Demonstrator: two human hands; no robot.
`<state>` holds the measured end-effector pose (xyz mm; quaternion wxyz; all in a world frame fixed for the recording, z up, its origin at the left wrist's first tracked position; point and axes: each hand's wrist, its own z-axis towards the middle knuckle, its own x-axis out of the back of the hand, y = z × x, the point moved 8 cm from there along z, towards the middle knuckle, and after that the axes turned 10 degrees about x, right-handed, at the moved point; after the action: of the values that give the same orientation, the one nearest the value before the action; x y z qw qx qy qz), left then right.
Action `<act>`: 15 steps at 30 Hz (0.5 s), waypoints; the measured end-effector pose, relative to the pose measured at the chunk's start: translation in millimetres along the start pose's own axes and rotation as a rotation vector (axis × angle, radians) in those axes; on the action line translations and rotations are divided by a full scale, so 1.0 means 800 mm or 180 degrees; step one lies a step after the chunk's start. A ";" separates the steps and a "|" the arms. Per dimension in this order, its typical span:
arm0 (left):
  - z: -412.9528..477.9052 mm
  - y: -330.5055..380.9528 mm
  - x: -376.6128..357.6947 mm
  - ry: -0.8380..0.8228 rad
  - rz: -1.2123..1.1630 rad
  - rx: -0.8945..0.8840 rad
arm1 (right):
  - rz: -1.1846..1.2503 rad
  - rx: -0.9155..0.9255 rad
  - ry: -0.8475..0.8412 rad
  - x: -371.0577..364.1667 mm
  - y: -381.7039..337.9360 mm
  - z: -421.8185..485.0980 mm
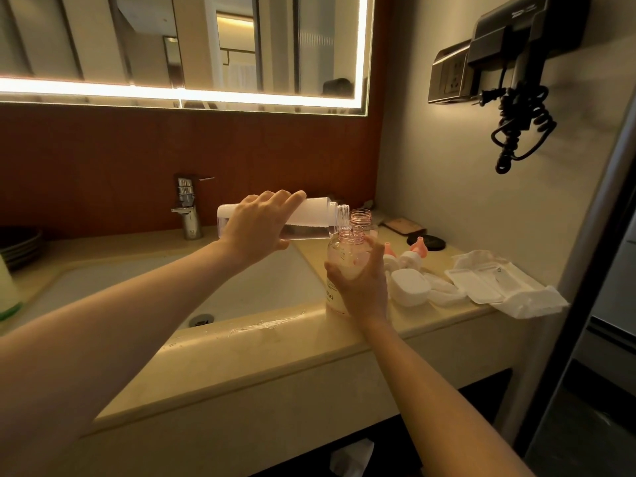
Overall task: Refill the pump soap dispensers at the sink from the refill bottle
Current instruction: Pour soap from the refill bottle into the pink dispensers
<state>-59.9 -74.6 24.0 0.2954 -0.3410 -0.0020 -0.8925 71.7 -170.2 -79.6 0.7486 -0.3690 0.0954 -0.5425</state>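
Note:
My left hand (256,223) grips the clear refill bottle (315,218), which lies almost level with its open neck over the mouth of a pinkish soap dispenser bottle (347,256). Clear liquid lies along the lower side of the refill bottle. My right hand (361,278) holds the dispenser upright on the counter beside the sink. A second open dispenser bottle (361,216) stands just behind it. Two pump heads with pink nozzles (414,251) lie on the counter to the right.
The sink basin (261,290) and chrome tap (187,208) are to the left. A white lidded box (411,285) and crumpled white wrappers (499,282) lie on the counter (275,352) at right. A wall hairdryer (516,63) hangs above. Stacked dark plates (19,246) sit far left.

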 end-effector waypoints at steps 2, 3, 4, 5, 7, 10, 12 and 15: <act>0.000 0.000 -0.001 -0.0007 0.0014 -0.0005 | 0.0019 -0.0026 0.0000 0.000 0.001 0.000; 0.000 0.000 -0.001 -0.0010 0.0026 -0.0010 | 0.0031 -0.0027 0.0002 0.000 0.001 0.000; 0.000 0.000 -0.001 -0.0012 0.0040 -0.0016 | 0.0038 -0.0026 0.0002 0.000 0.001 0.000; 0.000 0.000 -0.001 -0.0011 0.0052 -0.0016 | 0.0038 -0.0032 -0.0002 0.000 0.001 0.000; 0.000 0.000 0.000 0.0001 0.0053 -0.0010 | 0.0038 -0.0046 -0.0002 -0.001 0.002 0.000; -0.001 0.000 0.000 0.0011 0.0058 -0.0015 | 0.0037 0.0000 0.0019 0.000 0.001 0.000; -0.001 0.000 0.000 0.0016 0.0086 -0.0015 | 0.0019 0.0018 0.0012 0.000 0.000 0.000; 0.000 0.001 0.002 0.0022 0.0086 -0.0013 | 0.0003 0.0024 0.0022 0.001 -0.002 -0.001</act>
<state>-60.9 -76.0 25.0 0.3067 -0.3385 0.0054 -0.8895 70.9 -171.4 -78.8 0.7499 -0.3642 0.0961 -0.5438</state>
